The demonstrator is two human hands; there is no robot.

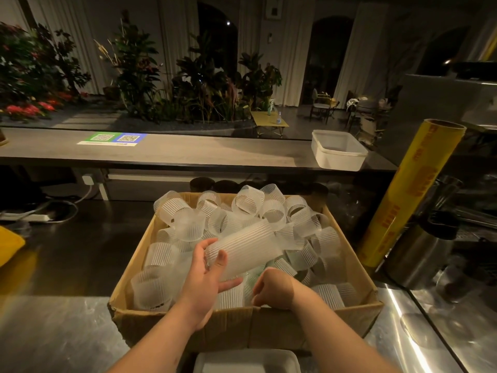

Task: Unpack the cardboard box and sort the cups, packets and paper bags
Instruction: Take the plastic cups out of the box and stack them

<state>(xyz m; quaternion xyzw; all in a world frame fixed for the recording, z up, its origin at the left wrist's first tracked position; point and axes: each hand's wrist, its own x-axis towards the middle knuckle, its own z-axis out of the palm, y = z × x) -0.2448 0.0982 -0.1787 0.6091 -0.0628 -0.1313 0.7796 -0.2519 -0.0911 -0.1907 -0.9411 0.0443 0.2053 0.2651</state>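
- The left hand (207,275) grips one end of a cup stack (250,249), tilted over the box (188,327).
- The right hand (274,289) is curled among loose cups (166,254) by the box's near wall; whether it holds one, I cannot tell.

Cups (247,249): frosted white, translucent, fine ribbed stripes.
Cardboard box (269,327): plain brown.
Roll (411,195): yellow with orange-red print.
Tub (337,154): white.
Sign (113,138): green half, blue half, black-and-white codes.
Flowers (27,109): red among dark green leaves.
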